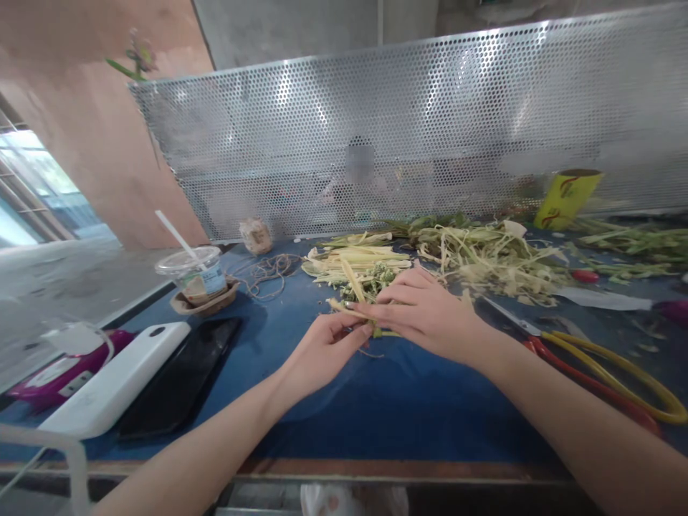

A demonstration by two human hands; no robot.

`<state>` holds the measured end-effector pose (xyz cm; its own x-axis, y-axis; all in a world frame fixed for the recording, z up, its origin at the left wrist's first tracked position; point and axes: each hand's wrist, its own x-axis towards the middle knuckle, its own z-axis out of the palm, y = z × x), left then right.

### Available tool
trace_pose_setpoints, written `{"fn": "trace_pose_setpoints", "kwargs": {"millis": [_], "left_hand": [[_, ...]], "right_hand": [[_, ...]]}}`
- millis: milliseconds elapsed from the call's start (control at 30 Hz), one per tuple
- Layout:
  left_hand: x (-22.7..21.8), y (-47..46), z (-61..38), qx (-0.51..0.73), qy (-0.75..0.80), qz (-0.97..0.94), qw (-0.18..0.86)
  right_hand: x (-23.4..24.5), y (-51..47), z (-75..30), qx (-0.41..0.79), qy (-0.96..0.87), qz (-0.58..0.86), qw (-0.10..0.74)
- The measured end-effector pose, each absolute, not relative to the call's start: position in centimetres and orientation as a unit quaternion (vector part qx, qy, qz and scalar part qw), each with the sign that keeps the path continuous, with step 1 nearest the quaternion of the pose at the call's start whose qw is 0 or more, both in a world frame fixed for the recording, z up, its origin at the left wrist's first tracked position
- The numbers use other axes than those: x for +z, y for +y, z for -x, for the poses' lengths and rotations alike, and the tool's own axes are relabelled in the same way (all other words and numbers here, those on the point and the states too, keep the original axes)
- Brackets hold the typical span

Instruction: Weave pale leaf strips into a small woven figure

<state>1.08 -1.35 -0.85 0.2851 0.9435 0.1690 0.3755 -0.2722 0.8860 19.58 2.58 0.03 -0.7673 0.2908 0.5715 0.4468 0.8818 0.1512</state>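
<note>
Near the middle of the table, my left hand (pixel 327 351) is closed, thumb and forefinger pinching a pale yellow plant strip (pixel 353 281). My right hand (pixel 427 313) meets it from the right, fingers pressed together on the same strip. The strip's lower part is hidden by my fingers. Just behind my hands is a small heap of green curly plant bits (pixel 376 279). Flat yellowish strips (pixel 362 259) lie in a pile beyond that. To the right of these spreads a larger tangle of dry, pale green plant strips (pixel 478 258).
Scissors (pixel 580 358) with red and yellow handles lie right, near a knife (pixel 602 298). A yellow tube (pixel 568 199) leans behind. At left are a lidded cup (pixel 196 276), string (pixel 266 276), a black phone (pixel 183 376) and a white power bank (pixel 118 376). A perforated metal panel (pixel 301 129) stands behind.
</note>
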Motion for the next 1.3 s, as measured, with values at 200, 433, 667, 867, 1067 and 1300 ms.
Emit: {"fn": "trace_pose_setpoints", "kwargs": {"millis": [200, 433, 667, 867, 1067, 1300], "left_hand": [[-0.8, -1.5, -1.1, 0.380, 0.462, -0.711, 0.371], [-1.6, -1.0, -1.1, 0.350, 0.519, -0.726, 0.287], [-1.4, -0.9, -0.8, 0.377, 0.506, -0.687, 0.359], [-1.5, -0.7, -0.8, 0.420, 0.500, -0.636, 0.411], [-1.6, -0.7, -0.8, 0.423, 0.476, -0.636, 0.437], [-1.9, -0.6, -0.5, 0.436, 0.434, -0.633, 0.470]], "right_hand": [[0.0, 1.9, -19.3, -0.006, -0.918, 0.235, 0.319], [0.5, 1.6, -19.3, 0.045, -0.919, 0.238, 0.309], [1.1, 1.5, -19.5, 0.126, -0.904, 0.130, 0.386], [0.5, 1.2, -19.2, -0.075, -0.932, 0.169, 0.311], [0.8, 0.6, -19.0, -0.047, -0.914, 0.213, 0.341], [0.5, 1.0, -19.0, -0.055, -0.901, 0.188, 0.388]]}}
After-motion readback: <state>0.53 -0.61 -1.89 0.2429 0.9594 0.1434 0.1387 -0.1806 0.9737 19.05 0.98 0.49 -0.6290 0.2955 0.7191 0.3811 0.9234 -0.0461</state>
